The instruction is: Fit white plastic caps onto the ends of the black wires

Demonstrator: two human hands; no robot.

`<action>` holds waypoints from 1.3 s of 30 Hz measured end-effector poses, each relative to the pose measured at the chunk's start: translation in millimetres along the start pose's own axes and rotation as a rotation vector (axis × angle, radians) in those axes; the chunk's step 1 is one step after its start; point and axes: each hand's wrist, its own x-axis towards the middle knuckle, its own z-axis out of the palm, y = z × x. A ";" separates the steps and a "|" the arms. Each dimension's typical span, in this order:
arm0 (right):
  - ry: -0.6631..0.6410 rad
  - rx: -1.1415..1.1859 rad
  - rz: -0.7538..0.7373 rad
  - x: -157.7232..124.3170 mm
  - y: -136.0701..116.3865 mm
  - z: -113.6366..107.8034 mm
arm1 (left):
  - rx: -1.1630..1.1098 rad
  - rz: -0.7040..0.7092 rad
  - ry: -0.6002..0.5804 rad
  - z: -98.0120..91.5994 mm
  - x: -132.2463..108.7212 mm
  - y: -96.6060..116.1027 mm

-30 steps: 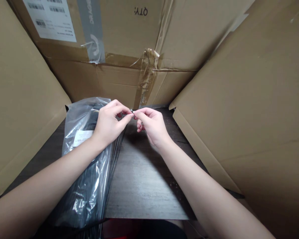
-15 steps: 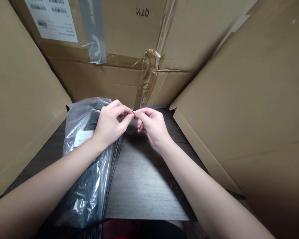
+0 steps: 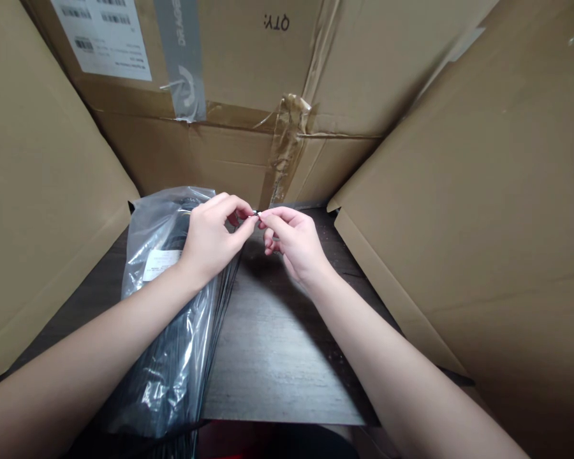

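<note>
My left hand [image 3: 215,233] and my right hand [image 3: 297,245] meet fingertip to fingertip over the back of the table. Between them is a small dark piece [image 3: 256,213] with a pale bit; its kind is too small to make out. Thumb and forefinger of each hand are pinched on it. Beneath my left hand and forearm lies a clear plastic bag [image 3: 146,220] with black cables inside and a white label [image 3: 159,264]. Several thin black cables [image 3: 219,319] run along the bag's right side to the table's front edge.
A dark wood-grain table [image 3: 272,357] spreads below my hands. Behind it stands a taped cardboard box [image 3: 239,70] with a barcode sheet [image 3: 108,38]. Cardboard panels rise at the left [image 3: 38,191] and right [image 3: 483,191], enclosing the work area.
The small piece between my fingertips shows slightly differently, with more of its pale bit visible near my right fingertips. Both hands stay almost in place; the bag has not moved.
</note>
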 end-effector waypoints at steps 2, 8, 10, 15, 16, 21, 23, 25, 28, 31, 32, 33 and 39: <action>-0.002 0.009 0.003 0.1 -0.3 -0.4 | 0.004 0.005 0.000 -0.3 0.1 0.4; -0.008 0.034 0.015 -0.2 -1.3 -0.5 | -0.005 0.042 0.007 -0.2 -0.2 -0.9; -0.003 0.041 0.017 -0.2 -1.5 -0.4 | -0.020 0.059 0.002 0.3 -0.3 -1.7; -0.011 0.052 0.012 -0.8 -1.9 -0.1 | -0.022 0.036 -0.012 1.3 -0.5 -2.7; -0.017 0.054 0.008 -1.0 -1.9 -0.1 | -0.022 0.032 -0.011 1.5 -0.6 -2.9; -0.044 0.041 -0.010 -1.1 -0.7 -0.7 | -0.022 0.025 0.003 1.4 -0.9 -3.7; -0.053 0.028 -0.019 -0.7 0.4 -1.0 | -0.018 0.021 -0.002 0.9 -0.9 -3.4; -0.058 0.012 -0.023 -0.5 1.3 -1.3 | -0.017 0.014 -0.010 0.3 -0.8 -3.0; -0.061 -0.008 -0.034 -0.6 2.0 -1.6 | -0.026 -0.015 -0.019 -0.1 -0.7 -2.7; -0.057 -0.017 -0.049 -0.7 2.0 -2.0 | -0.041 -0.053 -0.041 -0.4 -0.3 -2.2; -0.055 -0.019 -0.050 -0.7 2.0 -2.1 | -0.051 -0.068 -0.051 -0.6 -0.1 -1.9; -0.053 -0.020 -0.052 -0.5 2.1 -2.2 | -0.064 -0.089 -0.063 -0.8 0.2 -1.4; -0.067 -0.034 -0.062 1.1 3.6 -2.9 | -0.203 -0.287 -0.101 -1.2 2.2 -0.5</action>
